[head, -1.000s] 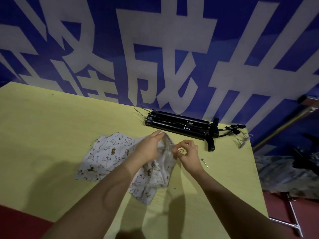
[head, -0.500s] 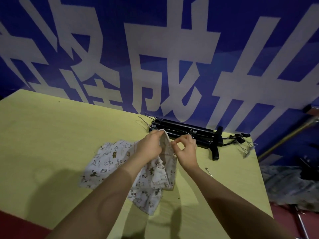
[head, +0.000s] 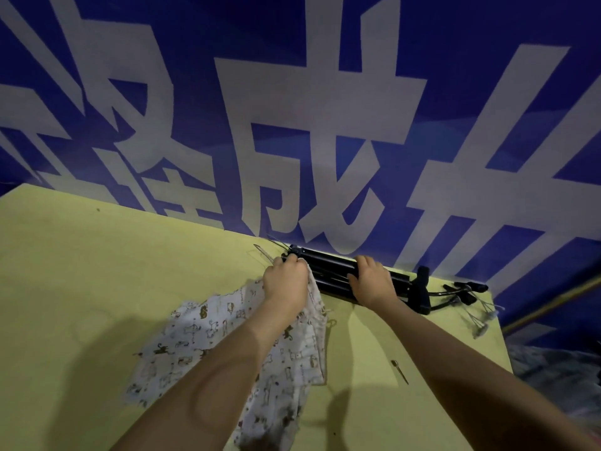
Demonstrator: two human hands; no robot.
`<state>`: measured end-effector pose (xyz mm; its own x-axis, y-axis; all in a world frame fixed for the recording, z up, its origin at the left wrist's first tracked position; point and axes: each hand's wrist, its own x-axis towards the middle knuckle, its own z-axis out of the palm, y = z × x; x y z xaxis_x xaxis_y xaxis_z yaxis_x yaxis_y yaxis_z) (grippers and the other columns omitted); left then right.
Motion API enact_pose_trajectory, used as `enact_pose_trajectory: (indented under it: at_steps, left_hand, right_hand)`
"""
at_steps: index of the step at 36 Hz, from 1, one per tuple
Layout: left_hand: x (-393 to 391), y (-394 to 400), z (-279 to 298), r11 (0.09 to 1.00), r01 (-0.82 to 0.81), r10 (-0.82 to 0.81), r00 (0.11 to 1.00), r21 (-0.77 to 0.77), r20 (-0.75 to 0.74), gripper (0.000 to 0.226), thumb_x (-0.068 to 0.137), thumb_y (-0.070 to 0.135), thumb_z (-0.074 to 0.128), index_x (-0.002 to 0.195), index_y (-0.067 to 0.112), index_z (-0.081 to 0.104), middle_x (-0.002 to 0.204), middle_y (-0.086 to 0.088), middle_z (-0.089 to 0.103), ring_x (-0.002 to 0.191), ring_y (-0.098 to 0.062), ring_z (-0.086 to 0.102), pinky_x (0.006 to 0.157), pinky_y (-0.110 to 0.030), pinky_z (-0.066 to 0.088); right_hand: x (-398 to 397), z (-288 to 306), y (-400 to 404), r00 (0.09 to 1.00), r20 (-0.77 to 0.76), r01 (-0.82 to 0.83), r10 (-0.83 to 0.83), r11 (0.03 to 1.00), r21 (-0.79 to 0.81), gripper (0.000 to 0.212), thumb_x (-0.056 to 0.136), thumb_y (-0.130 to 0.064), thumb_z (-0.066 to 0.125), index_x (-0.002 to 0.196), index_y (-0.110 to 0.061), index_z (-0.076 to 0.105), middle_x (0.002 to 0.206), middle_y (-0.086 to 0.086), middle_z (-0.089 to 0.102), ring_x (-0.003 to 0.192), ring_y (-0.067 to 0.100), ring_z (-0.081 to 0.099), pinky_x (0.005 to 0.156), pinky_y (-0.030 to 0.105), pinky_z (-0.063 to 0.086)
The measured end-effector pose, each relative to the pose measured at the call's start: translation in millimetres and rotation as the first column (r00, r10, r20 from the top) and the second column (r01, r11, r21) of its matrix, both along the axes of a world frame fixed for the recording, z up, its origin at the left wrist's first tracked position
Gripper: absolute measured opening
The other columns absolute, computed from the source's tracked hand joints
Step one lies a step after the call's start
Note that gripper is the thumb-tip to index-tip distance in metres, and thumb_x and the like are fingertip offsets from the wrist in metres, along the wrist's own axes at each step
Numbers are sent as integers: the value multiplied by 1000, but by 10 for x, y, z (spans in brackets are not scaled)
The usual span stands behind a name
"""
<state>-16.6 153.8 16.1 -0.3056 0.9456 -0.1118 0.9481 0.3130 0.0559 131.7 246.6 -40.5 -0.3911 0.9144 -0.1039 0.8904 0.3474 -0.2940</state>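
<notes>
Left hand point(head: 286, 283) grips a bunched edge of the printed cloth point(head: 208, 336), fingers curled round it, knuckles up, right at the left end of the black folded stand point(head: 328, 266). Right hand point(head: 370, 283) is wrapped over the stand's bars further right, fingers curled over the top (thumb hidden, so we can't tell how deep that grip goes).

Head view, the only one we have: the stand lies along the far edge of the yellow table point(head: 97, 271), just under the blue banner point(head: 325, 125). The rest of the cloth trails back toward us across the table, partly under the left forearm.

Our read of the step: getting the cloth edge onto the stand. To do it well:
- pin the bars with the right hand so they can't roll or slide toward the banner
- spread the cloth edge flat and taut instead of bunched
- feed it along the bar, not across it

In the way / around:
- Thin wire ends point(head: 260, 249) poke out at the stand's left end, just beside the left knuckles. Snag risk for the cloth.
- Black foot point(head: 421, 289) of the stand and a tangle of wire clips point(head: 480, 326) sit to the right, near the table corner.
- Small pin point(head: 400, 372) lies loose on the table beside the right forearm, apart from the cloth. The arm could sweep it off the edge.
</notes>
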Motion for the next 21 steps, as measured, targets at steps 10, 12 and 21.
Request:
enact_pose_trajectory:
  at_steps: [10, 12, 21]
  left_hand:
    - [-108, 286, -273, 997, 56, -54, 998, -47, 36, 41, 90, 3, 47, 130, 11, 48, 130, -9, 50, 122, -29, 45, 94, -36, 43]
    - [-151, 273, -322, 997, 70, -67, 996, -33, 66, 41, 90, 3, 47, 129, 13, 49, 128, -7, 50, 120, -28, 45, 93, -36, 43]
    - [-231, 97, -318, 998, 44, -50, 984, 37, 169, 42, 90, 5, 42, 130, 17, 48, 129, -4, 51, 116, -25, 48, 89, -35, 45]
  right_hand:
    - [-254, -271, 336, 957, 278, -80, 77, 997, -3, 53, 95, -43, 48, 139, -17, 34, 134, 12, 42, 125, 32, 38, 103, 39, 32]
    - [-274, -269, 399, 954, 289, -75, 75, 997, -11, 51, 93, -43, 51, 134, -15, 40, 131, 12, 43, 122, 32, 39, 102, 39, 33]
    - [-258, -122, 308, 977, 156, -142, 143, 990, -21, 39, 92, -29, 58, 121, -11, 38, 121, 13, 56, 107, 33, 56, 83, 40, 46]
